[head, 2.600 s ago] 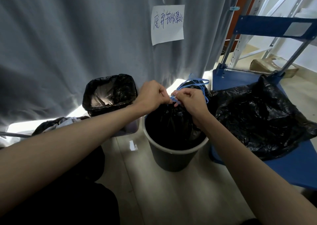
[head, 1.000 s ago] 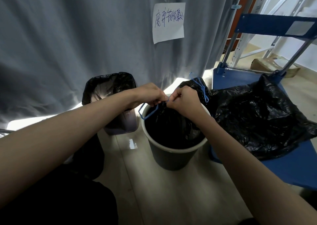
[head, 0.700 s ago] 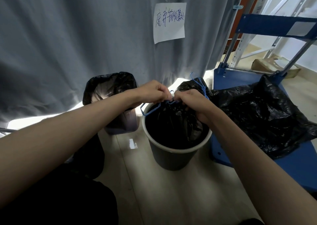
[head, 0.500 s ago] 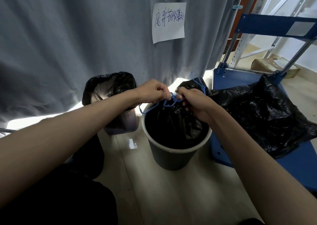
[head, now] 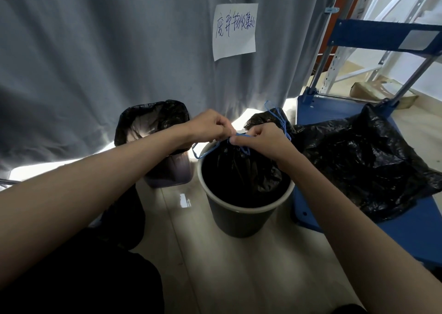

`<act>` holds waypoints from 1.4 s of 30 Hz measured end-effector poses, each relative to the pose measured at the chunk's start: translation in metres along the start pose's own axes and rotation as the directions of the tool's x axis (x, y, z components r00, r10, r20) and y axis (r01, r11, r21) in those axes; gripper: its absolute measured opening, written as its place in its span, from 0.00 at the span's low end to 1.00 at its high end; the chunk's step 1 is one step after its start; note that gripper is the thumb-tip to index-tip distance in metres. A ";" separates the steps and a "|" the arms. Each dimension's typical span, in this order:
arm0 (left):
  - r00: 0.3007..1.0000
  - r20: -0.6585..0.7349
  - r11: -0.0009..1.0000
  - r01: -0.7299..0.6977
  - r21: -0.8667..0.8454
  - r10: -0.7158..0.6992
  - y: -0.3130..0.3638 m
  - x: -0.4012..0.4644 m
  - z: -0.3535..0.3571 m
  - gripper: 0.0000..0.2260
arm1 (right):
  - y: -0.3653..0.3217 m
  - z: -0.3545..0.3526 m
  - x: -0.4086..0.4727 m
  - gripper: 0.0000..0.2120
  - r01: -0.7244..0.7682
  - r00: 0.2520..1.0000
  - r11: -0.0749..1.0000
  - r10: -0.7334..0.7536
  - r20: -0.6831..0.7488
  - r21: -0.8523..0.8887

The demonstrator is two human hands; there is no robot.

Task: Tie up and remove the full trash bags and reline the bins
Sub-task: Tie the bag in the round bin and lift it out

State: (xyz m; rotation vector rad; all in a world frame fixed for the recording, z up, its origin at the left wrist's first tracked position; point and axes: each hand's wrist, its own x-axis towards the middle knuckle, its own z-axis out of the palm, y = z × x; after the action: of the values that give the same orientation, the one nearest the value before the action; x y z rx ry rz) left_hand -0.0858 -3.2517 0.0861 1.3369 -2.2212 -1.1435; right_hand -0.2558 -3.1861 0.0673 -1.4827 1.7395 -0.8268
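Note:
A round dark bin (head: 241, 220) with a pale rim stands on the floor in the middle. Inside it sits a black trash bag (head: 241, 170), its neck gathered at the top by a blue drawstring (head: 208, 151). My left hand (head: 210, 128) and my right hand (head: 263, 139) meet just above the bag's neck, and each pinches the blue drawstring. A loop of the string hangs off to the left over the bin's rim. A second, squarer bin (head: 167, 170) lined with a black bag (head: 153, 117) stands behind and to the left.
A tied black bag (head: 267, 120) with blue strings lies behind the round bin. A large black bag (head: 366, 163) lies on a blue platform cart (head: 411, 230) at the right. A grey curtain (head: 107, 50) with a paper sign (head: 235, 31) closes the back.
The hands have stayed at the bag's neck working the blue drawstring. The string's loop has come out to the left of the bin, and the hands have shifted slightly against each other.

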 end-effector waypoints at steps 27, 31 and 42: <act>0.998 -0.006 0.996 0.070 0.052 -0.070 -0.005 0.002 -0.001 0.07 | -0.003 0.006 -0.003 0.11 0.181 0.980 0.968 -0.192 -0.048 -0.172; 0.999 0.008 0.999 0.044 0.021 -0.044 -0.006 0.000 -0.001 0.06 | 0.001 0.001 0.000 0.02 0.195 0.968 0.951 -0.225 -0.107 -0.239; 0.987 -0.157 0.992 0.002 0.129 0.018 -0.007 0.005 0.010 0.05 | 0.007 -0.022 -0.009 0.10 0.212 0.946 0.899 -0.287 -0.151 -0.383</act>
State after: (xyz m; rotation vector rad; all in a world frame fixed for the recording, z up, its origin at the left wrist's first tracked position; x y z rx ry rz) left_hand -0.0900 -3.2526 0.0741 1.4145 -2.2144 -0.8712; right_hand -0.2772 -3.1754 0.0745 -1.9609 1.9574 -0.8429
